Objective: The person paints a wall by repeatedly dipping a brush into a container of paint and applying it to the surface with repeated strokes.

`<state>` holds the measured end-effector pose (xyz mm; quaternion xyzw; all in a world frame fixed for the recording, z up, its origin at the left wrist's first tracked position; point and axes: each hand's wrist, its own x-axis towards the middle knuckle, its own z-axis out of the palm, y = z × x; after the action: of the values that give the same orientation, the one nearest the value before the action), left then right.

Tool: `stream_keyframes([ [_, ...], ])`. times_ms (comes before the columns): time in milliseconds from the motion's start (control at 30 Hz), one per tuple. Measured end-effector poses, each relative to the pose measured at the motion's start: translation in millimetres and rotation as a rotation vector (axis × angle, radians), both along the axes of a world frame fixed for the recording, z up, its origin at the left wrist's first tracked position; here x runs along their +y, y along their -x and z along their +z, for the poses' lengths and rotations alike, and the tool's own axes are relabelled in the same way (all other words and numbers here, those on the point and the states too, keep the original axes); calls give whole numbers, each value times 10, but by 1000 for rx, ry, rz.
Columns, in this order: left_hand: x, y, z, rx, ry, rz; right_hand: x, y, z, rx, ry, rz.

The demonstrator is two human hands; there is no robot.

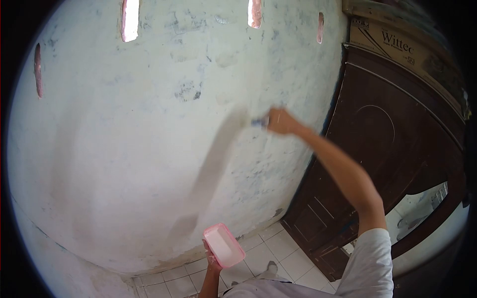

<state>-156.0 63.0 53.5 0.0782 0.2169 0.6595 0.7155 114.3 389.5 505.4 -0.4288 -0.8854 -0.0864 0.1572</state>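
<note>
My right hand (280, 121) is stretched out to the wall, its fingers closed around a paintbrush (258, 122) with a blue-looking part near the bristles. The brush tip points left and is right at the wall surface (149, 134), slightly blurred. Low in front of me, my left hand (211, 257) grips a pink plastic tub (234, 241) by its left side. White paint (225, 247) shows inside the tub, which is tilted toward my view. The wall is pale and patchy, with greenish and grey stains showing through.
A dark brown wardrobe (367, 114) with a mirror (420, 213) stands on the right, a cardboard box (392, 42) on top. Narrow vent slots (130, 20) pierce the upper wall. White floor tiles (283, 246) lie below, with my foot (271, 268) on them.
</note>
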Motion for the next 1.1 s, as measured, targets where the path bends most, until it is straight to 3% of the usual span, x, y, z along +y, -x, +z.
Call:
stream_keyframes([
  [100, 18, 97, -282, 54, 20, 38, 6, -107, 1806, -222, -530, -36],
  [133, 24, 107, -305, 27, 21, 31, -16, -166, 2273, -91, -660, -78],
  [200, -25, 88, -258, -30, 29, 19, -437, -95, 2710, 275, -489, -206],
  [267, -63, 52, -160, 3, 36, 50, -275, -158, 2876, 521, -467, -126],
  [300, -78, 54, -111, 22, 40, 68, -541, 18, 2752, 256, -569, -229],
  [333, -97, 68, -116, 26, 35, 68, -330, 13, 2444, 226, -640, -41],
  [367, -113, 89, -131, 30, 33, 69, 248, -41, 1937, 315, -962, 218],
  [400, -115, 100, -148, 36, 28, 65, 26, 98, 1418, 384, -661, 23],
  [433, -120, 113, -166, 36, 22, 67, -170, 225, 897, 511, -572, 79],
  [467, -131, 112, -175, 39, 16, 63, -459, 348, 546, 662, -322, 113],
  [533, -170, 117, -173, 41, 4, 67, -676, 418, -165, 650, -203, 90],
  [567, -191, 117, -176, 43, -1, 69, -476, 351, -695, 563, -417, 163],
  [667, -191, 168, -230, 50, -14, 59, -901, 234, -851, 266, 142, 18],
  [733, -191, 162, -162, 60, -20, 61, -979, 194, -733, 134, 220, 1],
  [800, -187, 133, -64, 85, -32, 80, -875, 215, -356, 113, 62, 30],
  [833, -146, 150, -130, 54, -27, 57, -891, 256, 111, 128, -170, 124],
  [867, -124, 189, -247, 22, -17, 33, -998, 364, 659, 281, -171, 37],
  [933, -124, 183, -303, 9, 22, 17, -1106, 514, 1585, 464, -506, 136],
  [967, -108, 150, -205, 26, 47, 20, -1231, 577, 1981, 569, -383, 180],
  [1033, -104, 80, -50, 23, 44, 0, -1025, 659, 2456, 579, -423, 195],
  [1100, -115, 46, 26, -12, -15, -43, -808, 757, 2488, 434, -500, 122],
])
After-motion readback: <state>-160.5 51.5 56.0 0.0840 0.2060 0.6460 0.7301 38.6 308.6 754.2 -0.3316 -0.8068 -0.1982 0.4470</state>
